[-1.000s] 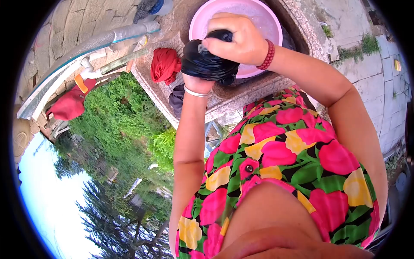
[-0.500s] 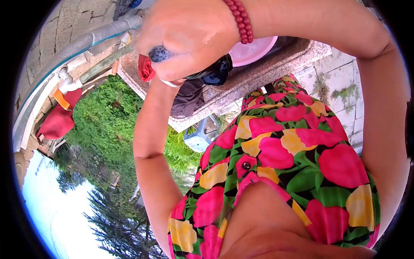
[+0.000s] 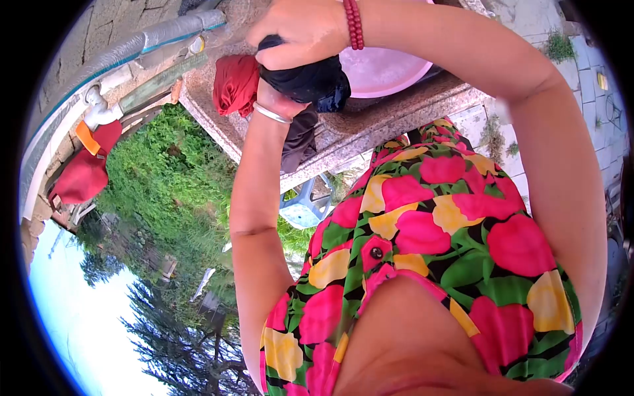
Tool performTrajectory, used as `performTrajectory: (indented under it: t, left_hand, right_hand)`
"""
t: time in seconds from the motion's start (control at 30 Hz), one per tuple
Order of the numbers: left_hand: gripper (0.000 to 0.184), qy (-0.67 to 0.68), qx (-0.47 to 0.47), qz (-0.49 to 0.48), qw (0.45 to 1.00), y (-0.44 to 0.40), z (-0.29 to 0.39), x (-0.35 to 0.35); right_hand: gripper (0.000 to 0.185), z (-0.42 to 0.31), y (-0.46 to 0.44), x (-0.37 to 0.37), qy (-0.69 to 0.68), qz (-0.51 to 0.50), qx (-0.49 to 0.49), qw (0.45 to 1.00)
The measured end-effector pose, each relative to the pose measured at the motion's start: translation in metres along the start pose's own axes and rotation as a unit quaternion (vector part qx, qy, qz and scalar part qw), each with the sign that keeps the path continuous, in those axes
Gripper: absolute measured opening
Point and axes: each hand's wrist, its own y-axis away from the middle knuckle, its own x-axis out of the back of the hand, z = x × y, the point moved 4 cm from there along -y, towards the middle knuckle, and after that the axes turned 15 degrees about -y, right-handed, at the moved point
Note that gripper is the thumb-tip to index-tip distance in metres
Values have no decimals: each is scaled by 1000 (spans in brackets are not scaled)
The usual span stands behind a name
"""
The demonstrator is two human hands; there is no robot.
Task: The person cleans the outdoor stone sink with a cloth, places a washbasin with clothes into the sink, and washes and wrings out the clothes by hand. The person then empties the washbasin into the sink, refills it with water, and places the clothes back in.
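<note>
Blk cloth (image 3: pixel 310 80) bunched btwn R hand (image 3: pixel 300 33) & L hand (image 3: pixel 282 100), over stone sink (image 3: pixel 403 123).
R hand clenched on cloth's top, red bead bracelet (image 3: pixel 354 25) at wrist; L hand grasping it from below, silver bangle (image 3: pixel 272 113) on. Cloth's just L of pink basin (image 3: pixel 380 94) w/ whitish water, shiny end hanging basin-side. Red cloth (image 3: pixel 235 84) on sink's L side, behind hands; dark cloth (image 3: pixel 300 142) at near edge, next to L wrist. Lt-blue stool (image 3: pixel 304 206) lower, partly hidden.
</note>
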Motion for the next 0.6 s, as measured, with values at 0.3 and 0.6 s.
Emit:
performTrajectory:
  t: [0.3,0.6]
  left_hand:
    - [49,73,-195,206,956,94,14,129]
    - [43,6,-248,254,935,142,-22,217]
  right_hand:
    - [39,84,59,-94,-394,258,-344,812]
    - [99,11,87,-274,116,-333,-257,900]
